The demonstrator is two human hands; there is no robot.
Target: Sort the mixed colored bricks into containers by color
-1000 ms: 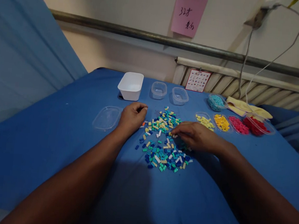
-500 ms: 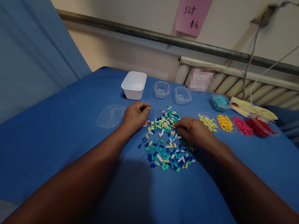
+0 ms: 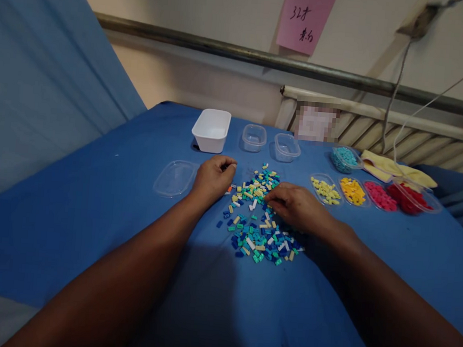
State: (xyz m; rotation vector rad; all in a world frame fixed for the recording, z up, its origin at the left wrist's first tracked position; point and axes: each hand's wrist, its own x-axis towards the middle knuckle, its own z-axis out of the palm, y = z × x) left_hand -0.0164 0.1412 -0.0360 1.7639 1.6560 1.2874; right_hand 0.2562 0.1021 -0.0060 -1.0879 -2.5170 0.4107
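A loose pile of small toy building bricks [image 3: 260,239] in blue, teal, green, cream and white spreads over the blue cloth. My left hand [image 3: 214,178] rests at the pile's left edge, fingers curled together; what they hold, if anything, is hidden. Just beside it lies an orange brick [image 3: 229,189]. Over the right side of the pile, my right hand [image 3: 293,204] reaches in with thumb and fingers pinched at the bricks; too little shows to tell whether one is between them. Left of my left hand lies a clear plastic lid [image 3: 174,178].
A white tub [image 3: 211,130] and two clear tubs [image 3: 254,138] [image 3: 287,147] stand at the back. To the right are containers of light yellow bricks [image 3: 324,191], orange-yellow bricks [image 3: 352,191], pink bricks [image 3: 380,196], red bricks [image 3: 408,198] and turquoise bricks [image 3: 345,159], near a yellow cloth [image 3: 396,170].
My right hand has shifted slightly left over the pile, fingertips still low among the bricks. My left hand keeps its place and curl. The whole view has shifted a little.
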